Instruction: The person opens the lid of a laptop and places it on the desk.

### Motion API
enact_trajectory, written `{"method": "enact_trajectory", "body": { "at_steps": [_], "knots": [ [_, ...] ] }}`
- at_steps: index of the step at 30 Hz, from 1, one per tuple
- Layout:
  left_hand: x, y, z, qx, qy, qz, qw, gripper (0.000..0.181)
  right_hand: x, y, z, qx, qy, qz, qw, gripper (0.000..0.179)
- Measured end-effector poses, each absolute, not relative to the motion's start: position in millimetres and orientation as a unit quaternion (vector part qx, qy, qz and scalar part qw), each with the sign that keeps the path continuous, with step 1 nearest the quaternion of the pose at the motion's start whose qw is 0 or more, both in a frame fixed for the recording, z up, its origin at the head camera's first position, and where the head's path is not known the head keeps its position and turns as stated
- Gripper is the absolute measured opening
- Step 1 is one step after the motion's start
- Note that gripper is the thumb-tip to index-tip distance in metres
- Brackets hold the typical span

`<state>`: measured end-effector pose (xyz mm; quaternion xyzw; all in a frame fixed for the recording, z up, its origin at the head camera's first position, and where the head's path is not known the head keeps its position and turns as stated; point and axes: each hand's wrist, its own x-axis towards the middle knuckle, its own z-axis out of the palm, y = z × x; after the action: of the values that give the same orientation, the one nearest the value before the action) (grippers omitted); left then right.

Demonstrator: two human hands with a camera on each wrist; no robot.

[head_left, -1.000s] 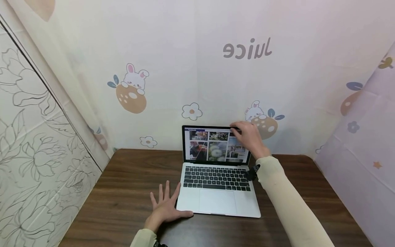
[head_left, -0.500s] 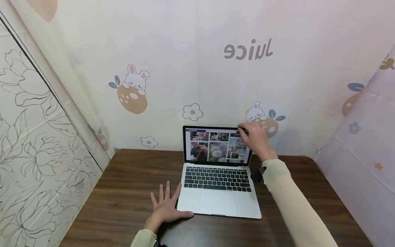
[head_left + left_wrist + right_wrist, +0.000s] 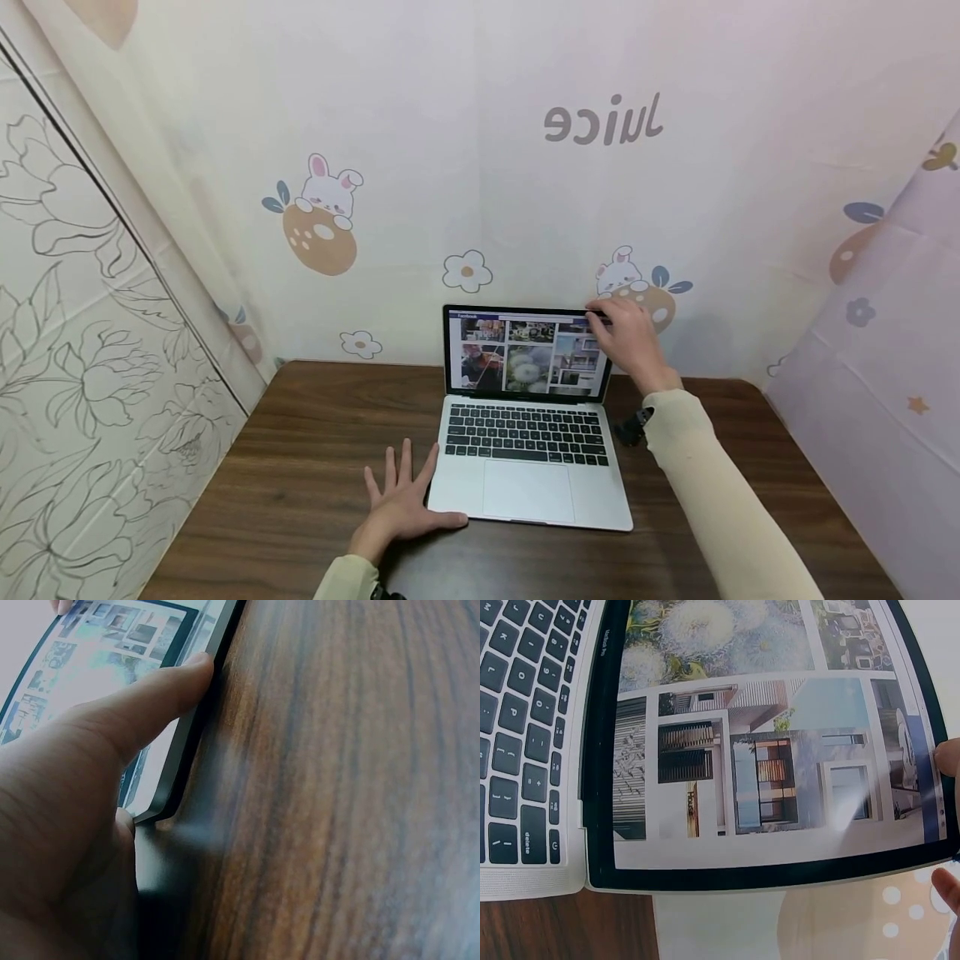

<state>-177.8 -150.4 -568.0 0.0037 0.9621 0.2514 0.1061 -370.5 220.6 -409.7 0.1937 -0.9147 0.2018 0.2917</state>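
An open silver laptop (image 3: 528, 492) with a black keyboard stands on the table, its lit screen (image 3: 528, 368) showing a page of photos. My left hand (image 3: 405, 507) lies spread at its front left corner. The thumb reaches along the front edge and, in the left wrist view, its tip (image 3: 196, 666) touches the base. My other left fingers are straight, the index beside the laptop's left edge. At the screen's top right corner, my right hand (image 3: 632, 340) pinches the rim. The right wrist view shows one fingertip (image 3: 949, 756) on the screen's front border; the hand's rest is cut off.
The dark wood-grain table (image 3: 300, 467) extends to both sides and in front of the laptop. Close behind the screen hangs a pale printed curtain (image 3: 405, 208). A panel with flower outlines (image 3: 97, 367) borders the left side.
My right hand has slid rightward along the screen's top edge to its corner. The left hand has stayed in place, and the screen's tilt looks unchanged.
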Motion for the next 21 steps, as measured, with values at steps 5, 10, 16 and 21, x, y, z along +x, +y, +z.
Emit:
{"method": "enact_trajectory", "body": {
  "at_steps": [5,10,16,21],
  "knots": [
    [-178,-150,-566,0.001,0.963,0.245,0.115,0.132,-370,224,-409,0.200,-0.907,0.211,0.306,0.021],
    [-177,-150,-559,0.005,0.959,0.256,0.121,0.130,-368,230,-410,0.195,-0.904,0.219,0.312,0.022],
    [-180,-152,-568,0.000,0.961,0.254,0.113,0.132,-368,237,-411,0.183,-0.910,0.217,0.301,0.026],
    [-181,-151,-572,0.002,0.963,0.249,0.104,0.132,-370,243,-413,0.183,-0.911,0.210,0.303,0.025]
  ]
}}
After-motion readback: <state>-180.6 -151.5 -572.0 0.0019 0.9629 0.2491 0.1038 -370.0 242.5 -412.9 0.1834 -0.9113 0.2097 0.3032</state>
